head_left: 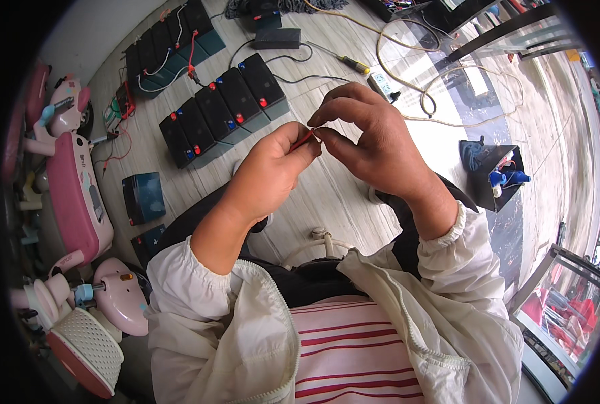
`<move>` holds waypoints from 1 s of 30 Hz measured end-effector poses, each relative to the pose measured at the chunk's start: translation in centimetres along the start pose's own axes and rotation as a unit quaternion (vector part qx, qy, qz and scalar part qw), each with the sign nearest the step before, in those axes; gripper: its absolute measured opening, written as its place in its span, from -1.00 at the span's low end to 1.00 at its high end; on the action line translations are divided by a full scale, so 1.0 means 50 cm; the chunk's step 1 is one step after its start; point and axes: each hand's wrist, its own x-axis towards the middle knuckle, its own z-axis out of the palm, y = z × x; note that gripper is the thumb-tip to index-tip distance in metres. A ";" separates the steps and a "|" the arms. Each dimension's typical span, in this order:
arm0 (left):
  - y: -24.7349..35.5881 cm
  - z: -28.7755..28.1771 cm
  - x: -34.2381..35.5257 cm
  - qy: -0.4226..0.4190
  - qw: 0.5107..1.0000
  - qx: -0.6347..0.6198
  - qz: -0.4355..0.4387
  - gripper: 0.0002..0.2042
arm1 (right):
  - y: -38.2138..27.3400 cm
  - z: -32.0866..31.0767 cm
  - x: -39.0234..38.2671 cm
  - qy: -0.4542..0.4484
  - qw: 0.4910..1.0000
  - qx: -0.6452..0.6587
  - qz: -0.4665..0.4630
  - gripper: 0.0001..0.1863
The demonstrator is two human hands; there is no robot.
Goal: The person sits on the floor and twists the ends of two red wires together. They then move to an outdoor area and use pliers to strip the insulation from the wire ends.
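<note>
Both hands (265, 174) (384, 145) meet, pinching a thin red piece (302, 141).

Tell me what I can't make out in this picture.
All in the head view:
Thin red piece: partly covered by the left hand, so its full length is hidden.
Right hand: whether it grips the red piece's tip is too small to tell.
Pale tube frame: lower part hidden behind dark clothing.
Grey stringy bundle: cut off by the top edge.
Pink object at far left: lost in the lens's dark rim.
</note>
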 end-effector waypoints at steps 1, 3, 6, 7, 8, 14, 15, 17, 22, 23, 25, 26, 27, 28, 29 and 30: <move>0.000 -0.001 0.000 -0.003 1.000 0.020 0.000 -0.90 | 0.001 -0.002 0.001 -0.011 1.000 -0.003 0.004 -0.83; 0.000 0.000 0.001 -0.001 1.000 0.028 -0.008 -0.90 | 0.001 -0.006 0.000 -0.027 0.999 -0.013 0.023 -0.85; -0.004 -0.006 0.001 0.003 0.999 0.038 -0.012 -0.90 | 0.002 -0.006 0.000 -0.037 0.998 -0.029 0.044 -0.84; -0.005 -0.006 0.002 0.002 0.999 0.041 -0.012 -0.90 | 0.005 -0.005 -0.001 -0.036 0.998 -0.034 0.038 -0.83; -0.005 -0.005 0.002 0.003 0.999 0.044 -0.011 -0.90 | 0.006 -0.005 -0.001 -0.034 0.998 -0.040 0.032 -0.82; 0.000 -0.002 0.000 -0.002 0.996 0.091 -0.017 -0.90 | 0.004 -0.002 -0.001 -0.028 0.999 -0.038 0.002 -0.85; 0.001 0.001 -0.002 -0.003 0.996 0.094 -0.013 -0.90 | 0.004 -0.005 0.000 -0.047 0.998 -0.045 0.004 -0.85; 0.000 0.000 -0.003 -0.004 0.995 0.103 -0.005 -0.90 | 0.005 -0.010 0.002 -0.085 0.995 -0.057 0.009 -0.86; 0.002 -0.003 -0.002 -0.001 0.990 0.138 -0.005 -0.79 | 0.000 -0.010 -0.001 -0.084 0.994 -0.068 0.017 -0.83; 0.002 -0.003 -0.002 -0.002 0.991 0.136 -0.005 -0.80 | 0.001 -0.008 -0.002 -0.079 0.994 -0.070 0.009 -0.83; 0.001 -0.003 -0.002 -0.003 0.991 0.133 -0.006 -0.80 | 0.002 -0.004 -0.003 -0.065 0.994 -0.087 -0.015 -0.82; 0.000 -0.003 -0.001 -0.001 0.991 0.131 -0.006 -0.80 | 0.003 -0.002 -0.002 -0.059 0.993 -0.096 -0.027 -0.81; -0.001 -0.004 0.000 0.001 0.992 0.129 -0.007 -0.80 | 0.001 -0.002 -0.002 -0.056 0.994 -0.095 -0.024 -0.80; -0.003 -0.005 0.001 0.005 0.992 0.128 -0.008 -0.80 | -0.002 -0.001 -0.002 -0.054 0.994 -0.094 -0.021 -0.80; -0.008 -0.006 0.003 0.007 0.992 0.128 0.003 -0.80 | -0.004 0.000 -0.001 -0.052 0.994 -0.093 -0.018 -0.79; -0.015 -0.006 0.005 0.010 0.992 0.128 0.015 -0.80 | -0.004 0.002 -0.001 -0.051 0.995 -0.089 -0.015 -0.78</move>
